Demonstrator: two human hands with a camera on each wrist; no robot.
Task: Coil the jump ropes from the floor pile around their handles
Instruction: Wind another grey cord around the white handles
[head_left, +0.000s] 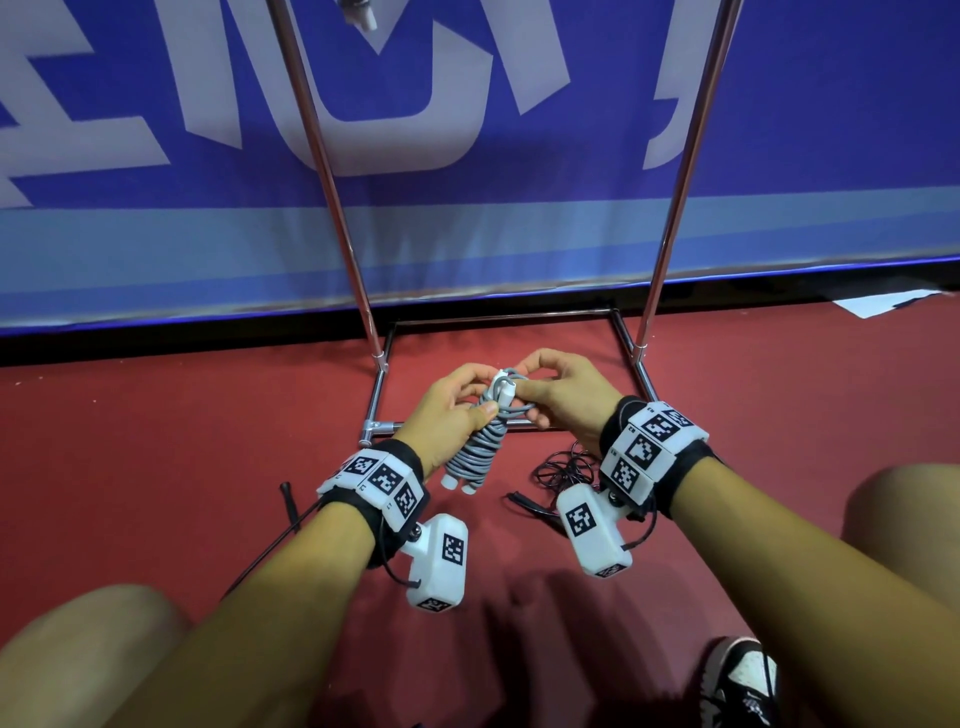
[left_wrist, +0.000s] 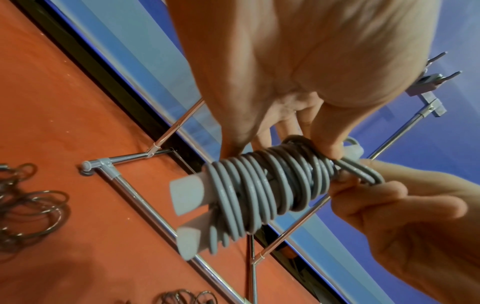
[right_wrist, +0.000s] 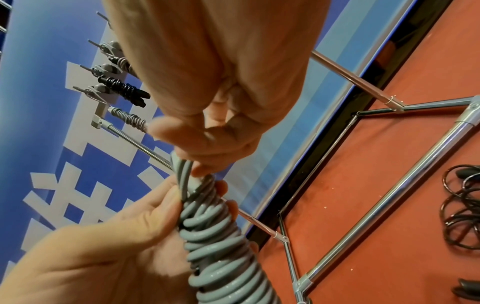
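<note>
Gripping coiled grey rope | left hand | right hand pinching loop

Before you: chrome rack frame standing on red floor; blue banner behind; white paper far right; black-white shoe near right.

One grey plastic jump rope coiled around its handles, with two white handle ends sticking out of the coil. One loose tangle of thin black jump rope on the floor; how many ropes are in it cannot be told. Three coiled ropes on hooks in the right wrist view: two black, one grey. Two slanted chrome metal poles on one rack. Two hands: left hand, right hand. One black-and-white sneaker.
</note>
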